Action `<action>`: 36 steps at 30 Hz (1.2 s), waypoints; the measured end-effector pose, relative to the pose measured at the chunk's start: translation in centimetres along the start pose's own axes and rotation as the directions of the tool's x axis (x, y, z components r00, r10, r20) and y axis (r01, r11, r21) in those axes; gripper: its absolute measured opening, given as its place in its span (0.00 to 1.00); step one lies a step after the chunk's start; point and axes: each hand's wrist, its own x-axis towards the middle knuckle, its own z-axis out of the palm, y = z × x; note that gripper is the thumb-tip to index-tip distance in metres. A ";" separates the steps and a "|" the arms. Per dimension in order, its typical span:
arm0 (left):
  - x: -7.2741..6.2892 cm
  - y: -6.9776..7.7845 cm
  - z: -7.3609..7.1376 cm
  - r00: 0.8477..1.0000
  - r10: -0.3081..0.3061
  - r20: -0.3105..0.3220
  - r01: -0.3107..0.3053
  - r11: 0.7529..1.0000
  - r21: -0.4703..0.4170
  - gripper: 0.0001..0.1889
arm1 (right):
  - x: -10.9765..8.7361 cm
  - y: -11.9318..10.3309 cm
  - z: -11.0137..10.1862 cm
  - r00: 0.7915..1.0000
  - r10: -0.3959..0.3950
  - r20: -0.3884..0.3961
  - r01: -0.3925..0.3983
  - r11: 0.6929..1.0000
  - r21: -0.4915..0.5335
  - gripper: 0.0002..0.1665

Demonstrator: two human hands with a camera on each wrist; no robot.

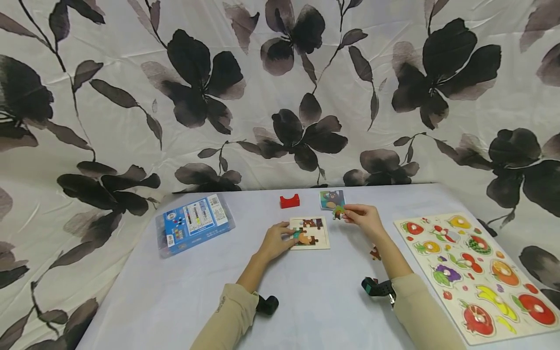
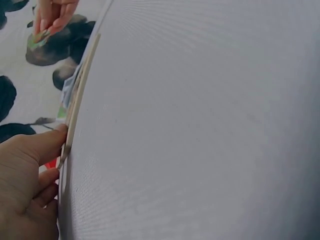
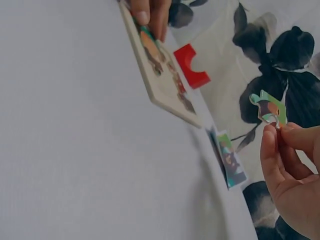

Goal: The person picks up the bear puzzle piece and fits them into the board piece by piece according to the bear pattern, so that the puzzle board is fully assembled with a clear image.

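Observation:
My right hand (image 1: 364, 219) pinches a jigsaw piece (image 3: 270, 107) with green, brown and white colours between thumb and fingertips, raised off the table. To its left, a small wooden puzzle board (image 1: 323, 238) lies flat, with several animal-picture pieces fitted in its frame and bare wood showing between them. My left hand (image 1: 276, 241) holds this board at its left side, thumb and fingers at the edge in the left wrist view. Just behind the right hand is a picture card (image 1: 325, 197) with a dark animal on it.
A red block (image 1: 289, 201) with a curved notch stands behind the board. To the left lies a blue box in clear plastic (image 1: 197, 223). A large fruit puzzle board (image 1: 442, 291) covers the right side. Another loose piece (image 1: 375, 253) lies beside the right forearm.

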 end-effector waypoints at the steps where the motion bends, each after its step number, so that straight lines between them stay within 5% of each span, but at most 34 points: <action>1: 0.0 0.0 0.0 1.000 -0.001 0.000 0.001 1.000 0.001 0.17 | 0.2 -0.1 0.2 1.000 0.001 -0.006 -0.001 1.000 0.003 0.21; 16: 0.0 0.0 0.0 1.000 -0.030 -0.002 0.030 0.999 -0.030 0.17 | 2.3 0.1 2.6 1.000 0.011 -0.013 -0.009 0.993 0.117 0.21; 26: 0.0 0.0 0.0 1.000 -0.030 0.002 0.030 0.999 -0.026 0.17 | 3.9 0.9 6.3 0.973 -0.131 0.188 0.155 0.981 -0.116 0.15; 33: -0.1 0.4 -0.2 0.998 0.050 0.032 -0.051 0.998 0.031 0.16 | 5.2 2.2 8.7 0.944 -0.177 0.280 0.260 0.919 -0.297 0.13; 36: -0.1 0.4 -0.2 0.997 0.062 0.036 -0.063 0.997 0.046 0.17 | 5.7 2.8 9.0 0.914 -0.226 0.336 0.332 0.893 -0.305 0.11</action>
